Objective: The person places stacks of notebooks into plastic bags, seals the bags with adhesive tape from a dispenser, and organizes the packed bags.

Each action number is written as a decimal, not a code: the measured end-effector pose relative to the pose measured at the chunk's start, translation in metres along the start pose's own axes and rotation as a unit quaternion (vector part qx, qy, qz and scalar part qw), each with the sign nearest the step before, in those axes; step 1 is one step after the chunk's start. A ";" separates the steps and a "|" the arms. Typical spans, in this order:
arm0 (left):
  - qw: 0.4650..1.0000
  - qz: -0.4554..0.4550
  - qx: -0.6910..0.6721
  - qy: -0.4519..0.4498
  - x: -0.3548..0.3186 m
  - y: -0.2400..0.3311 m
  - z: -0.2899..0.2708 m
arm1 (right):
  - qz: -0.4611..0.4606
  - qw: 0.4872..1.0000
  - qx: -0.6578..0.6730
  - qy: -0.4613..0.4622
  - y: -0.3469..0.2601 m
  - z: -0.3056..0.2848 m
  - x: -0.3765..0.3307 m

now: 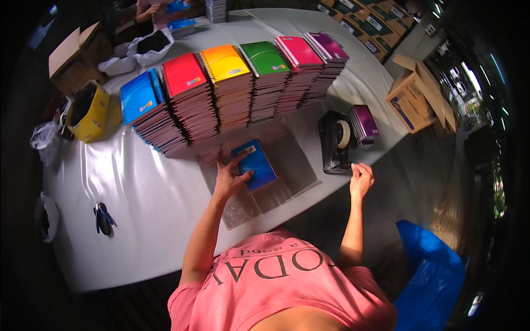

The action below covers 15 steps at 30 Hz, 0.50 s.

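1. Head view: the left hand (231, 177) lies flat, fingers spread, on the lower-left corner of a blue notebook (254, 164); nothing is clamped, it only presses down
2. The notebook rests on a stack of clear sleeves (287, 165) at the table's (149, 193) near edge, just at 6 o'clock from the row of notebook piles
3. The right hand (361, 180) sits at the table edge, at 3 o'clock from the notebook and just at 5 o'clock from the tape dispenser (335, 142); fingers loosely curled, touching the edge, holding nothing that I can see
4. The piles run from blue (139, 96) through red (184, 74), yellow (225, 62), green (265, 57) and pink (298, 51) to purple (327, 46); a small purple stack (364, 122) stands at 3 o'clock from the dispenser
5. A judgement: to do this well, keep the palm steady so the notebook does not skate on the slick plastic, and square its edges with the top sleeve
6. Pens (104, 218) lie well apart at 9 o'clock; a yellow box (91, 113) stands at 10 o'clock
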State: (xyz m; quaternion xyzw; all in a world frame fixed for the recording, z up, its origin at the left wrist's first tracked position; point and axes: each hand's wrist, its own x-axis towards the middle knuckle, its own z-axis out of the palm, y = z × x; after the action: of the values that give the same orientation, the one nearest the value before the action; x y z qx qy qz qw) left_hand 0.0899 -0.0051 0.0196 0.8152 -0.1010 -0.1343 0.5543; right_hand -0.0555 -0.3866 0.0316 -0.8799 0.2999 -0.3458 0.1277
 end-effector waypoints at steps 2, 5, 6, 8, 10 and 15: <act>0.999 0.024 0.024 0.017 -0.002 -0.020 0.001 | 0.134 0.935 0.243 -0.218 -0.084 -0.017 0.016; 1.000 0.007 0.012 0.001 0.001 -0.026 0.003 | 0.016 0.783 0.403 -0.474 -0.165 0.001 0.020; 1.000 -0.001 -0.010 -0.005 0.000 -0.028 0.003 | -0.001 0.718 0.376 -0.586 -0.199 0.006 0.023; 1.000 0.001 -0.018 -0.024 -0.001 -0.016 0.001 | -0.022 0.638 0.352 -0.685 -0.226 0.044 0.014; 0.999 0.011 -0.045 -0.029 -0.001 -0.019 0.001 | -0.092 0.667 0.272 -0.687 -0.260 0.059 0.007; 0.997 0.035 0.064 -0.002 0.001 -0.026 0.009 | -0.286 0.803 0.020 -0.523 -0.274 0.094 -0.011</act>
State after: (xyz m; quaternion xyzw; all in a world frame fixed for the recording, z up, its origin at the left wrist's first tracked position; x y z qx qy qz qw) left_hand 0.0882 -0.0039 -0.0085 0.8448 -0.1387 -0.1102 0.5049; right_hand 0.1226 -0.1625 0.0756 -0.9703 -0.0846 0.1397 0.1785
